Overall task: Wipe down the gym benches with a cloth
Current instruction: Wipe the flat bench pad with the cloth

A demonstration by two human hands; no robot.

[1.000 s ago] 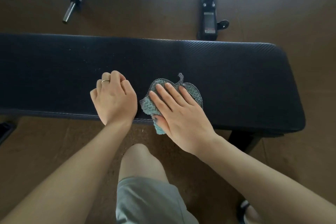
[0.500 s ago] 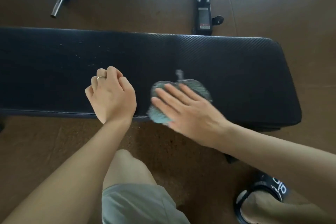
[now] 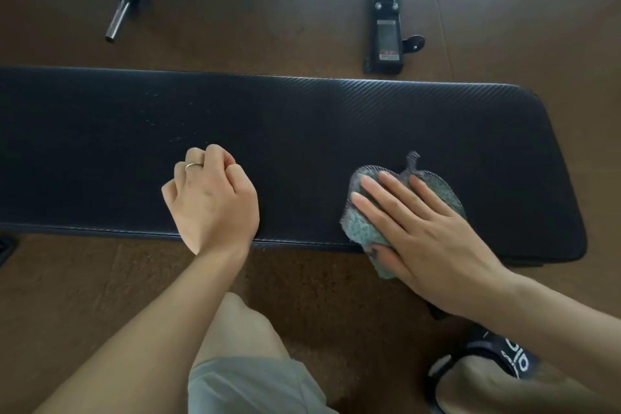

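Two hands are on the bench [image 3: 336, 118]: your right hand [image 3: 433, 232] lies flat on the soft, light cloth [image 3: 361, 228]; your left hand [image 3: 213, 200] is curled, holding nothing. Press its middle.

Matt black woven-texture vinyl bench [image 3: 336, 131], teal knitted mesh-covered cloth [image 3: 364, 228], rough brown floor [image 3: 268, 10]

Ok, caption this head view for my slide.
Right hand presses a teal mesh-covered cloth onto the black padded bench; left hand rests fisted.
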